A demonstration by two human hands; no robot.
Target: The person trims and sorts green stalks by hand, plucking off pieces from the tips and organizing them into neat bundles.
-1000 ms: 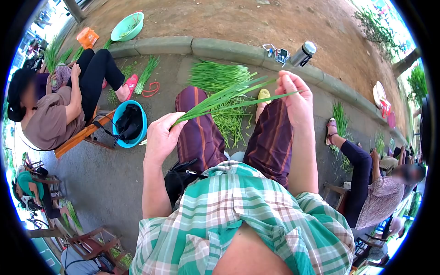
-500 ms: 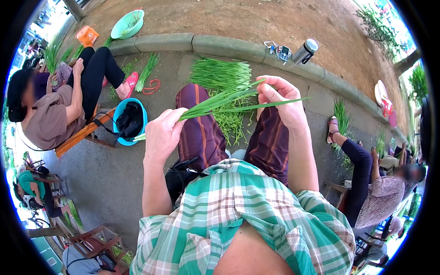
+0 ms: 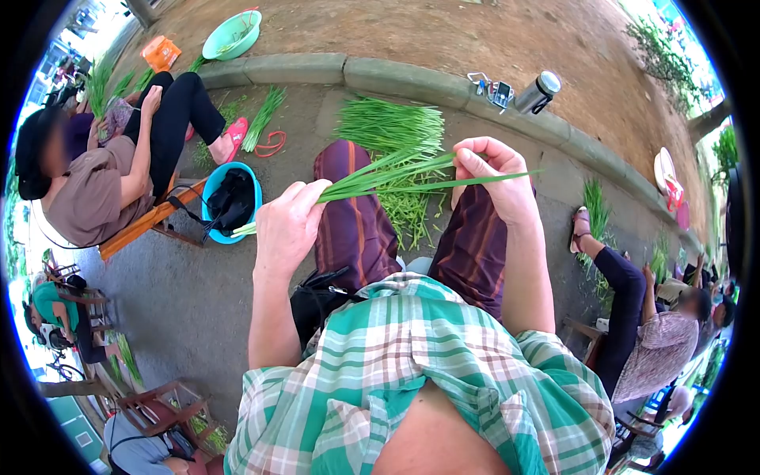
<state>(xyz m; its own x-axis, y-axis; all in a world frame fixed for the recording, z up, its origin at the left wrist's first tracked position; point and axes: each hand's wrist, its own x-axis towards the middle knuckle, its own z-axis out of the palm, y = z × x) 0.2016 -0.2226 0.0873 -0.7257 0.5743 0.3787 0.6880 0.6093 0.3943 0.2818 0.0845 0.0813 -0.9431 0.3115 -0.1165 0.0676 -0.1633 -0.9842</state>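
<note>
One neat pile of green stalks point(image 3: 392, 125) already lies beside loose pieces point(image 3: 408, 210), while the left hand point(image 3: 286, 229) grips a separate bunch point(image 3: 356, 180) (loosely fanned) and the right hand point(image 3: 511, 190) pinches its blades point(image 3: 427, 165).

Both bare arms are reaching forward from the body, with the two hands facing each other well apart. The left forearm point(image 3: 274, 321) is running nearly straight forward, and the left hand point(image 3: 288, 227) is showing its back, its fingers curling into a closed grip and its thumb pressing along the inner side. The right forearm point(image 3: 528, 277) is angling slightly inward. The right wrist point(image 3: 518, 224) is bending toward the left, and the right hand point(image 3: 500, 180) is pinching between thumb and forefinger, its other fingers bending loosely. Both elbows are flexing beside the torso.
</note>
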